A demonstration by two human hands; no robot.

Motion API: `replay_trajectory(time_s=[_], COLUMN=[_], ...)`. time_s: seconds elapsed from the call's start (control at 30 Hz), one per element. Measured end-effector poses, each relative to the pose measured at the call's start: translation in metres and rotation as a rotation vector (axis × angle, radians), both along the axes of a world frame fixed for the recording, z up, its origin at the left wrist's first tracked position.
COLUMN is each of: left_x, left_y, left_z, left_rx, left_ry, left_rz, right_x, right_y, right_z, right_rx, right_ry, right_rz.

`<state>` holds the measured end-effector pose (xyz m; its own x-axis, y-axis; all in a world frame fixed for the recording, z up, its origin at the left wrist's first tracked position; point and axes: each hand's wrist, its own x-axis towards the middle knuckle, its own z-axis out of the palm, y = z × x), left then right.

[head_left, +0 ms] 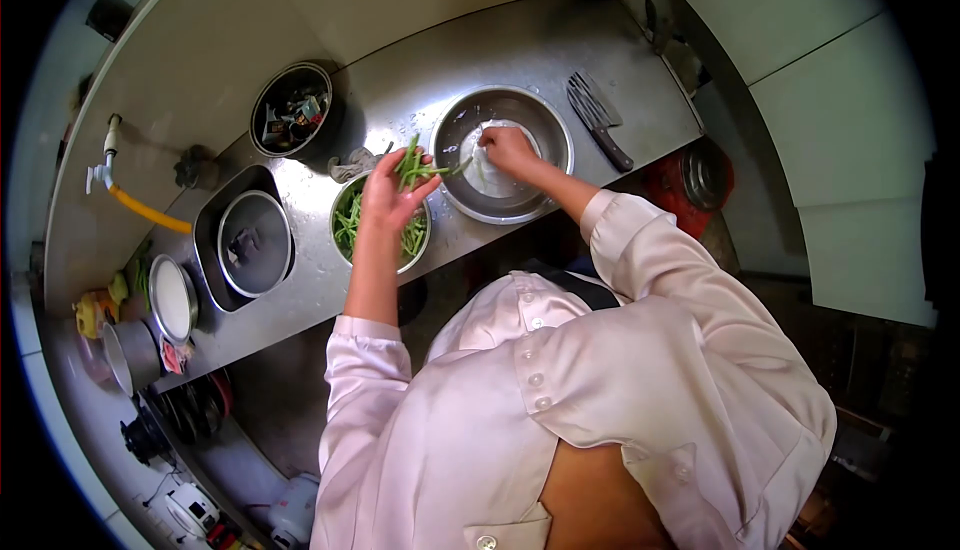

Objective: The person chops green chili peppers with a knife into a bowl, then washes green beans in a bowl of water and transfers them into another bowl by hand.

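Observation:
My left hand [393,193] holds several green beans [412,167] across its palm and fingers, over a bowl of cut green beans [411,240]. To its right stands a wide metal basin [456,122] with something pale or clear at its bottom. My right hand [508,150] is over this basin, its fingers closed together; what they grip, if anything, is too small to make out. A thin green piece shows between the two hands, near the basin's left rim.
A cleaver [603,128] lies right of the basin on the metal counter [400,78]. At the left are a dark round container [292,110], a sink [207,229] holding a metal bowl [255,240], a white bowl [174,298], a pot [132,356] and a tap [104,172].

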<state>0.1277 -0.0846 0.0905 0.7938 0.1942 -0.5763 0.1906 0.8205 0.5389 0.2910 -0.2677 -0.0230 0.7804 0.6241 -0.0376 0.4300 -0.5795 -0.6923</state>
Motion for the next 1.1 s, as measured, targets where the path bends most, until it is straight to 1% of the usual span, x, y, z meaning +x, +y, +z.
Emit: replay_trajectory(time_s=[0.03, 0.1, 0.13, 0.23, 0.27, 0.33, 0.37, 0.4, 0.5, 0.53, 0.67, 0.73, 0.83, 0.87, 0.97, 1.0, 1.1], left_x=[-0.009, -0.026, -0.035, -0.053, -0.061, -0.076, -0.083, -0.087, -0.097, -0.100, -0.105, -0.104, -0.107, -0.108, -0.113, -0.115, -0.121], left_y=[0.007, 0.015, 0.022, 0.030, 0.035, 0.049, 0.052, 0.044, 0.032, 0.034, 0.028, 0.023, 0.025, 0.027, 0.029, 0.030, 0.033], left_z=[0.000, 0.006, 0.005, -0.001, -0.010, -0.045, -0.055, -0.039, -0.021, -0.027, -0.026, -0.011, -0.007, -0.006, -0.004, -0.005, -0.008], left_rx=[0.066, 0.284, 0.387, 0.752, 0.805, 1.160, 1.337, 1.481, 1.615, 1.606, 1.571, 1.558, 1.732, 1.730, 1.573, 1.596, 1.619], left_ry=[-0.002, 0.067, 0.055, 0.140, 0.189, 0.193, 0.194, 0.230, 0.158, 0.124, 0.090, 0.104, 0.029, 0.033, 0.090, 0.110, 0.184], left_rz=[0.001, 0.056, 0.058, 0.082, 0.063, -0.014, -0.053, -0.111, -0.192, -0.231, -0.256, -0.265, -0.212, -0.194, -0.113, -0.094, -0.015], right_x=[-0.006, -0.020, -0.023, -0.034, -0.037, -0.039, -0.041, -0.043, -0.044, -0.044, -0.047, -0.054, -0.054, -0.053, -0.047, -0.045, -0.040], right_y=[0.001, 0.006, 0.009, 0.019, 0.023, 0.029, 0.032, 0.035, 0.042, 0.041, 0.041, 0.037, 0.033, 0.034, 0.030, 0.028, 0.025], right_z=[0.003, 0.009, 0.005, 0.001, 0.002, 0.010, 0.012, 0.005, -0.010, -0.009, -0.034, -0.024, 0.004, -0.001, 0.022, 0.031, 0.038], right_rx=[0.003, 0.011, 0.002, -0.095, -0.072, -0.029, -0.008, 0.067, 0.034, 0.027, -0.020, -0.084, -0.016, 0.046, 0.120, 0.020, -0.048], right_ry=[0.022, 0.066, 0.142, 0.142, 0.279, 0.398, 0.456, 0.393, 0.072, 0.149, 0.024, -0.013, 0.340, 0.155, 0.204, 0.166, -0.056], right_rz=[-0.005, -0.016, -0.011, -0.034, -0.085, -0.039, -0.015, -0.012, 0.056, 0.086, 0.139, 0.143, -0.021, -0.052, -0.134, -0.099, -0.025])
